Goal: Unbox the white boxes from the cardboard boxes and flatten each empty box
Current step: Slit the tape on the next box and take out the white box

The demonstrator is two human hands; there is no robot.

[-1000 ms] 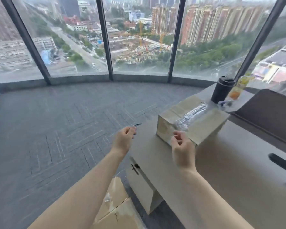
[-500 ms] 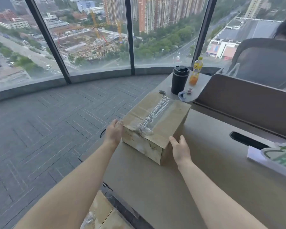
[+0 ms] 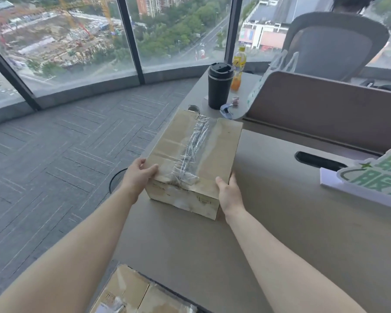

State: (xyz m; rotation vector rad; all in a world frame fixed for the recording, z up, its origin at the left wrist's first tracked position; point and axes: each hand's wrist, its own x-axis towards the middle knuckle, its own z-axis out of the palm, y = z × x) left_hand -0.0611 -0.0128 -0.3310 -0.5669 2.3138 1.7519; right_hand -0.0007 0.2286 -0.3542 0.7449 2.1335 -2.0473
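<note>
Cardboard box [image 3: 191,159], center frame, is taped shut; your left hand [image 3: 138,177] and right hand [image 3: 229,193] clamp its near corners. Peel from the crinkled tape [image 3: 193,150] end.

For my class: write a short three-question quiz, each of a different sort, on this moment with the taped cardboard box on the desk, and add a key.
1. True or false: the cardboard box on the desk is already open.
2. Multiple choice: where is the left hand? A) on the box's near left corner B) on the black tumbler C) flat on the desk
3. Short answer: what runs along the middle of the box's top?

Key
1. False; the flaps are shut.
2. A; the right hand grips the near right corner.
3. A strip of clear tape, crinkled.
</note>
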